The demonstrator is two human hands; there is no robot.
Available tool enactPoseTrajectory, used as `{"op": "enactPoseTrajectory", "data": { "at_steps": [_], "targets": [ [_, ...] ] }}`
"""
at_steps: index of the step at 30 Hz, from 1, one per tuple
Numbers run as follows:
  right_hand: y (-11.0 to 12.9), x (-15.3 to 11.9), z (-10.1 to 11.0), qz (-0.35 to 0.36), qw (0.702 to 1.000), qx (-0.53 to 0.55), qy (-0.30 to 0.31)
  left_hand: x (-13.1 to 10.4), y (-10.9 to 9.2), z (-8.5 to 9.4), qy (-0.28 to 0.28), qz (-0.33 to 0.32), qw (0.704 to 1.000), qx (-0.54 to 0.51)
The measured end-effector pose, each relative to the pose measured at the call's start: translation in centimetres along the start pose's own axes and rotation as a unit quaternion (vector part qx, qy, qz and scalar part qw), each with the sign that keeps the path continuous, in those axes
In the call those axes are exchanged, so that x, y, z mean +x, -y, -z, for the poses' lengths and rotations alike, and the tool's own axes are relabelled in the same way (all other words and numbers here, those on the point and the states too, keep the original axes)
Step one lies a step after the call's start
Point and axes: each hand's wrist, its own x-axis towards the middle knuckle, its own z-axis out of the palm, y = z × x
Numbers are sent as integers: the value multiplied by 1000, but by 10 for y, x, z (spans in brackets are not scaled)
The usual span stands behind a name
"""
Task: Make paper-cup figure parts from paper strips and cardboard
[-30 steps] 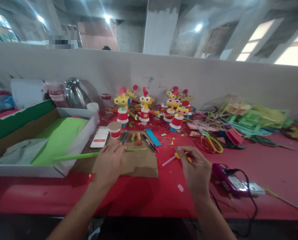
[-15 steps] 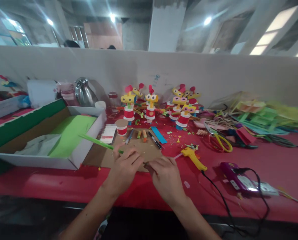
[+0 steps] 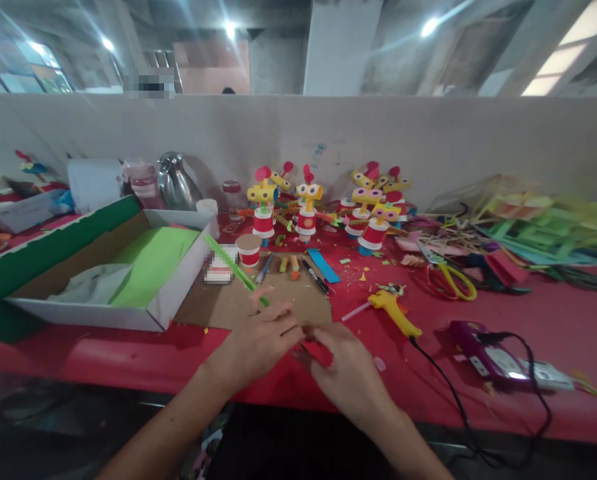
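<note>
My left hand [image 3: 261, 339] is closed on a long green paper strip [image 3: 231, 261], whose free end slants up and to the left over the cardboard. My right hand [image 3: 345, 367] is right beside it, its thumb and fingers bent in a pinch close to my left fingertips. A small dark thin piece shows between the two hands, too blurred to name. Both hands are above the front edge of a brown cardboard sheet [image 3: 213, 303]. On that sheet lie a black pen [image 3: 315, 275], a cutter-like knife [image 3: 264, 268] and small folded orange-green paper pieces [image 3: 289, 267].
A yellow glue gun [image 3: 395, 313] lies right, its cord running to a purple power box [image 3: 493, 360]. Scissors [image 3: 451, 277] and coloured paper scraps lie farther right. Paper-cup figures [image 3: 307, 223] stand behind. At left is an open box [image 3: 153, 313] with green sheets; nearby stands a red-white cup [image 3: 249, 252].
The green strip's free end has swung upward, so it tilts more steeply. My hands have turned slightly, with the right fingers looser. The camera view has shifted a little.
</note>
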Motion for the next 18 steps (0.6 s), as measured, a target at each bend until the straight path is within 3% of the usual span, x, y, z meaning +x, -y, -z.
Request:
{"op": "enactPoseTrajectory", "data": {
  "at_steps": [2,3,5,7,10,13,14,16,18],
  "targets": [
    [5,6,-13,-50,996,73,20,2,-3,2,-38,-13,999,-7],
    [5,7,-17,-78,990,118,14,1,-4,1,-86,8,996,-15],
    [2,9,-23,-130,967,219,-8,-3,-8,-5,-210,122,968,-57],
    [-1,9,-27,-171,933,317,-17,-4,-16,-15,-271,287,905,-157],
    [-1,7,-36,-195,897,395,-17,0,-30,-32,-195,434,788,-392],
    [-2,4,-44,-195,899,392,1,5,-35,-42,-135,477,660,-565],
    [-3,3,-45,-189,904,383,11,6,-34,-42,-133,483,633,-590],
    [-5,2,-44,-178,910,374,13,5,-26,-40,-117,480,627,-602],
    [-6,4,-40,-178,905,387,-6,2,-17,-35,-66,460,662,-588]
  ]
}}
